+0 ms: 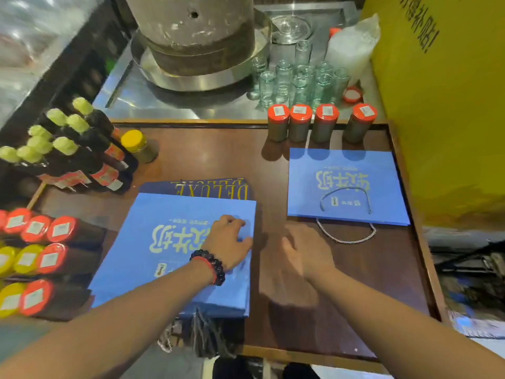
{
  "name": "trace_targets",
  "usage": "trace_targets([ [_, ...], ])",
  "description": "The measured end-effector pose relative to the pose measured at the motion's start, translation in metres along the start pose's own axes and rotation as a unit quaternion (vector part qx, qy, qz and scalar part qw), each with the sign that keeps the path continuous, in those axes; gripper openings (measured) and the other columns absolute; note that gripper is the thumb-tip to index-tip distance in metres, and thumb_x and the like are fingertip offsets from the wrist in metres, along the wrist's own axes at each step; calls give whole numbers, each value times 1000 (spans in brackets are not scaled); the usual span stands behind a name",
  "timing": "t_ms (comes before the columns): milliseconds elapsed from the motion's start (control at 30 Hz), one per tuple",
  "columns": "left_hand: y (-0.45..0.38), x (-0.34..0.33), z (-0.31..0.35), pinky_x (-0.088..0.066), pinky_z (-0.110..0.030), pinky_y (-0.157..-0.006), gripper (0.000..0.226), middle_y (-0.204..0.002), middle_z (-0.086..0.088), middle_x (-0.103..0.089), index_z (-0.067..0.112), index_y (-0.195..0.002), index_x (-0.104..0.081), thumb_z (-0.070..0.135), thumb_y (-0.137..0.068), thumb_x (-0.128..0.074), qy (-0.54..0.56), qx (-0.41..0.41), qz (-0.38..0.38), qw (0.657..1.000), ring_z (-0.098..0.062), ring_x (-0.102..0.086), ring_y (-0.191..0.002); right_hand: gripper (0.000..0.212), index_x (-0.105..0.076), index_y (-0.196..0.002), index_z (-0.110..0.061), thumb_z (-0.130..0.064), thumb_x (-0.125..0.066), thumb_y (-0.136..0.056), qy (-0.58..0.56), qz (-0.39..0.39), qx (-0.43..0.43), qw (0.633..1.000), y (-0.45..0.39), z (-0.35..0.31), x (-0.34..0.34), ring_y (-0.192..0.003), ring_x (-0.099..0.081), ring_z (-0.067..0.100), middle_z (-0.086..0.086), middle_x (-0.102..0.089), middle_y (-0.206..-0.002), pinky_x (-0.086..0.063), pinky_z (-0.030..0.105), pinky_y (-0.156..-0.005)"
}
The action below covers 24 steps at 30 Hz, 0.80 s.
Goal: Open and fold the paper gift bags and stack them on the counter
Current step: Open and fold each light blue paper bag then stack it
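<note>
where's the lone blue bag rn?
Head view: the lone blue bag lies flat on the counter, right side, just before four red-lidded jars, beyond the right hand.

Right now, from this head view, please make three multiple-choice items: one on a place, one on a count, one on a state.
1. Where does the single flat blue gift bag lie?
A. right of the bag stack
B. on the glasses
C. under the bottles

2. How many red-lidded jars stand in a row just behind that bag?
A. two
B. four
C. six

3. What does the left hand do?
A. hangs idle
B. grips a jar
C. rests on the top blue bag of the stack

Answers: 1 A, it lies apart on the wooden counter at the right; 2 B, four red lids show there; 3 C, its fingers curl at that bag's right edge.
</note>
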<state>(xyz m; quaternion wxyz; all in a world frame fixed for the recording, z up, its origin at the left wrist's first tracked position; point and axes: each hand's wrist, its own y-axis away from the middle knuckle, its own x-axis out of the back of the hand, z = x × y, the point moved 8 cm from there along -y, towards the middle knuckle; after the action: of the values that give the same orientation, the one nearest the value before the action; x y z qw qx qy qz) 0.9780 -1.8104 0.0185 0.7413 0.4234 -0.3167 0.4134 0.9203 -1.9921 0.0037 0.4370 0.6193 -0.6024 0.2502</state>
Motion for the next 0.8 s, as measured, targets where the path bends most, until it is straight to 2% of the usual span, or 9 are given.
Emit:
trace_targets([
  [133, 37, 61, -99, -39, -40, -99, 55, -130, -12, -50, 9, -126, -58, 40, -81, -49, -60, 35, 33, 997, -34, -45, -119, 43, -51, -133, -17, -34, -48, -94, -51, -40, -31, 997, 15, -69, -46, -120, -50, 29, 5, -52, -130, -45, 40, -95],
  [233, 64, 92, -171, -45, -48, -93, 60, -126, -25, -53, 5, -128, -57, 41, -80, -51, -113, 76, 56, 989, -44, -51, -111, 47, -45, -136, -14, -33, -50, -93, -71, -62, -94, 991, 26, -91, -68, -123, -47, 33, 10, -46, -134, -45, 43, -96],
  [300, 79, 96, -217, -40, -47, -98, 66, -132, -27, -47, 7, -137, -47, 44, -83, -52, -122, 126, 17, 984, -45, -48, -117, 49, -43, -135, -14, -33, -53, -91, -96, -65, -135, 984, 34, -95, -78, -120, -49, 36, 13, -45, -132, -45, 43, -95],
  [400, 98, 83, -264, -41, -43, -101, 88, -139, -14, -46, 23, -144, -34, 70, -71, -45, -30, 146, -59, 987, -34, -48, -123, 53, -39, -139, -13, -28, -55, -90, -115, -56, -176, 976, 44, -98, -85, -119, -50, 37, 16, -43, -133, -44, 42, -96],
  [533, 113, 91, -252, -36, -36, -102, 97, -138, -11, -45, 20, -146, -35, 68, -63, -48, 23, 107, -41, 993, -28, -45, -126, 46, -42, -138, -9, -21, -52, -94, -151, -44, -189, 969, 50, -105, -87, -126, -44, 34, 15, -44, -139, -40, 40, -99],
  [633, 114, 97, -237, -35, -35, -103, 89, -137, -11, -43, 23, -146, -36, 51, -69, -71, 41, 70, -38, 996, -29, -42, -128, 48, -43, -142, -9, -19, -52, -96, -208, -1, -215, 954, 51, -107, -79, -129, -44, 31, 13, -41, -145, -38, 38, -99],
  [733, 111, 103, -224, -35, -37, -105, 92, -137, -12, -39, 25, -147, -35, 33, -69, -84, 14, 28, -43, 999, -31, -40, -128, 47, -46, -140, -10, -19, -54, -95, -262, 53, -252, 930, 51, -100, -63, -115, -57, 33, 12, -45, -143, -46, 36, -83],
  [800, 105, 111, -213, -35, -38, -107, 85, -137, -13, -40, 24, -143, -43, 33, -70, -84, -12, -15, -33, 999, -34, -38, -130, 46, -48, -138, -11, -20, -56, -94, -278, 74, -272, 918, 49, -90, -49, -112, -58, 33, 11, -49, -140, -42, 32, -78],
])
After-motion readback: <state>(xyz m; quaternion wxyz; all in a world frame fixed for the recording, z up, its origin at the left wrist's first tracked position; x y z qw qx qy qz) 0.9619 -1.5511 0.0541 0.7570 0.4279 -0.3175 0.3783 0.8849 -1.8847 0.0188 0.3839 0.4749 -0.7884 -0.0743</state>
